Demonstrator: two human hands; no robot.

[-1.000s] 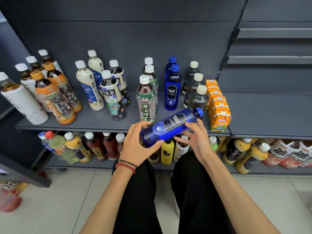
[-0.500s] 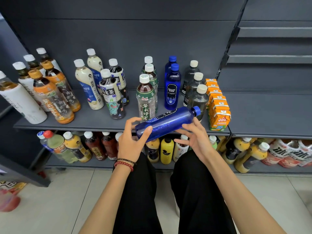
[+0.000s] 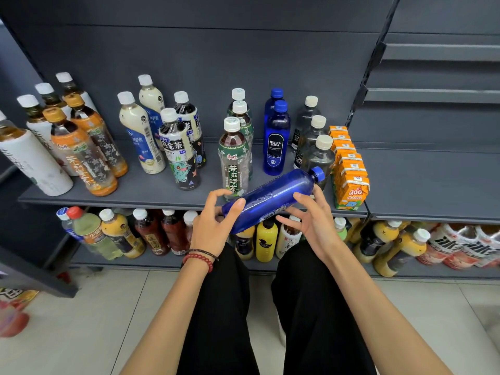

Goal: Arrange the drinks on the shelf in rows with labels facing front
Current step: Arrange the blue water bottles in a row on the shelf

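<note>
A blue soda bottle (image 3: 273,197) lies almost level in front of the shelf edge, cap to the upper right, its label turned down and away. My left hand (image 3: 213,226) holds its base between thumb and fingers. My right hand (image 3: 311,217) cradles its middle from below with curled fingers. On the grey shelf (image 3: 151,190) behind stand two more blue soda bottles (image 3: 276,143), upright, front label facing me, between a row of green-label tea bottles (image 3: 234,155) and a row of clear dark bottles (image 3: 315,150).
Orange juice cartons (image 3: 350,171) line the shelf's right end. Oolong tea (image 3: 180,150), milk tea (image 3: 140,136) and orange-label tea bottles (image 3: 81,147) stand to the left. A lower shelf (image 3: 167,262) holds several bottles. My knees in black trousers sit below.
The blue bottle has rolled in my hands, so its label went from facing up to facing down. It has also lifted slightly toward the shelf.
</note>
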